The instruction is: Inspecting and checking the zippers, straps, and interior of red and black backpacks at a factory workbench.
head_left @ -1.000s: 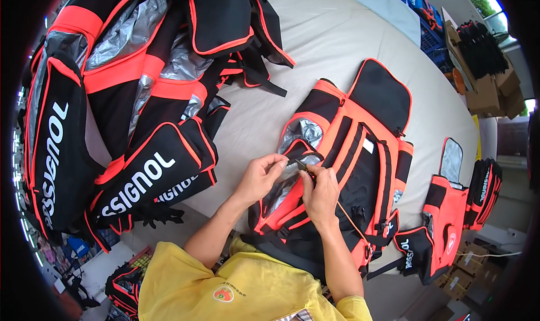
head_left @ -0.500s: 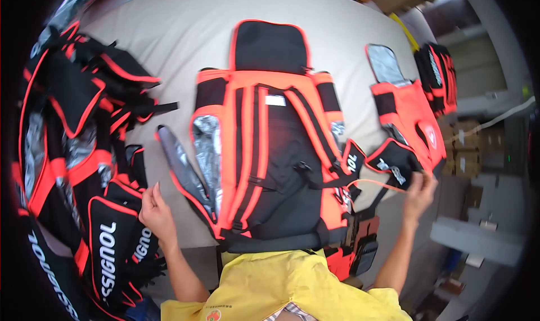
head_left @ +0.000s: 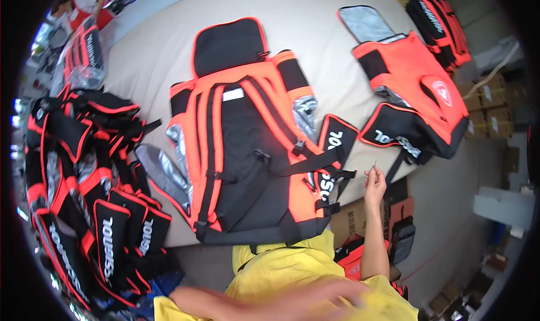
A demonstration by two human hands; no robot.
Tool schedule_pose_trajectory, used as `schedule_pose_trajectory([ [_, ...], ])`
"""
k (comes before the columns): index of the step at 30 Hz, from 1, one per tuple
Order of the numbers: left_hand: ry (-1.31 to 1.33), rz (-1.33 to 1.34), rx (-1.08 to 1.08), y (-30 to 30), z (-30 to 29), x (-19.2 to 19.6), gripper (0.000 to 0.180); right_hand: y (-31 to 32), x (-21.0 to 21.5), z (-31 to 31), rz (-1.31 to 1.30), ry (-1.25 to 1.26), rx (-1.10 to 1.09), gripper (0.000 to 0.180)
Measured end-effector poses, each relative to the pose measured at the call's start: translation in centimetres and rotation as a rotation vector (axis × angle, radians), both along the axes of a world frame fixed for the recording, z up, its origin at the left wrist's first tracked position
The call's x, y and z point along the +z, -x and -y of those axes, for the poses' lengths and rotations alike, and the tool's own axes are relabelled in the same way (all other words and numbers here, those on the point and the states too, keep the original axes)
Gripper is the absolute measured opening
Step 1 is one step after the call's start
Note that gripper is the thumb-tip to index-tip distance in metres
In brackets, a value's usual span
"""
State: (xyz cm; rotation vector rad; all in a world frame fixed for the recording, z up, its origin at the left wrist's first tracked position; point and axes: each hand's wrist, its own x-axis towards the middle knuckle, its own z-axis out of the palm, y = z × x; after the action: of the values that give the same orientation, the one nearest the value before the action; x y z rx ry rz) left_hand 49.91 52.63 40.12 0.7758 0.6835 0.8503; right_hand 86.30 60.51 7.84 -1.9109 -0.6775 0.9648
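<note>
On the table in front of me lies a black and neon-orange backpack [head_left: 242,135], its shoulder straps upward and its top flap folded open away from me. Silver lining shows at its open sides. My right hand [head_left: 375,187] is raised beside the backpack's lower right, fingers pinched together. A thin, dark needle-like thing [head_left: 375,163] sticks up from the pinch, too small to name surely. My left hand [head_left: 332,298] is crossed low over my yellow shirt toward the right, smeared by motion, so its fingers cannot be read. It is apart from the backpack.
Many similar black and orange bags [head_left: 84,186] are heaped on the left. A second orange bag [head_left: 416,90] lies at the right, with a packed one [head_left: 439,28] behind it. Cardboard boxes [head_left: 489,107] stand at the far right. Another person [head_left: 90,9] is at the far left.
My left hand has swept from beside the bag heap across my body. My right hand has come lower and left; the orange strand that stretched to it no longer shows. The view has turned.
</note>
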Motion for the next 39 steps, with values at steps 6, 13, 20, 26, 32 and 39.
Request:
schedule_pose_trajectory([
  [6, -0.625, 0.219, -0.359, -8.1, -1.0, 2.7, 0.081, 1.0, -3.4, 0.4, -0.104, -0.063, 0.086, 0.035],
  [13, -0.752, -0.851, -0.312, -4.0, 0.1, -0.6, 0.048, -3.5, -5.0, -1.2, 0.357, -0.024, 0.158, 0.040],
  [20, -0.024, -1.272, 0.501, 2.1, 4.0, -10.2, 0.030, 0.6, 6.0, -3.5, 0.446, -0.052, 0.387, 0.030],
  [26, -0.253, -1.706, 0.438, 6.3, 6.2, -18.1, 0.028, 16.4, 24.7, -1.4, -0.661, -0.543, 1.221, 0.030],
  [32, -0.245, -1.616, 0.545, 7.2, 6.7, -21.0, 0.021, 27.4, 34.1, -2.5, -1.314, -0.149, 1.836, 0.020],
  [39, -0.243, -1.482, 0.580, 8.8, 6.6, -21.7, 0.014, 35.9, 35.8, -2.6, -1.398, -0.472, 1.662, 0.027],
])
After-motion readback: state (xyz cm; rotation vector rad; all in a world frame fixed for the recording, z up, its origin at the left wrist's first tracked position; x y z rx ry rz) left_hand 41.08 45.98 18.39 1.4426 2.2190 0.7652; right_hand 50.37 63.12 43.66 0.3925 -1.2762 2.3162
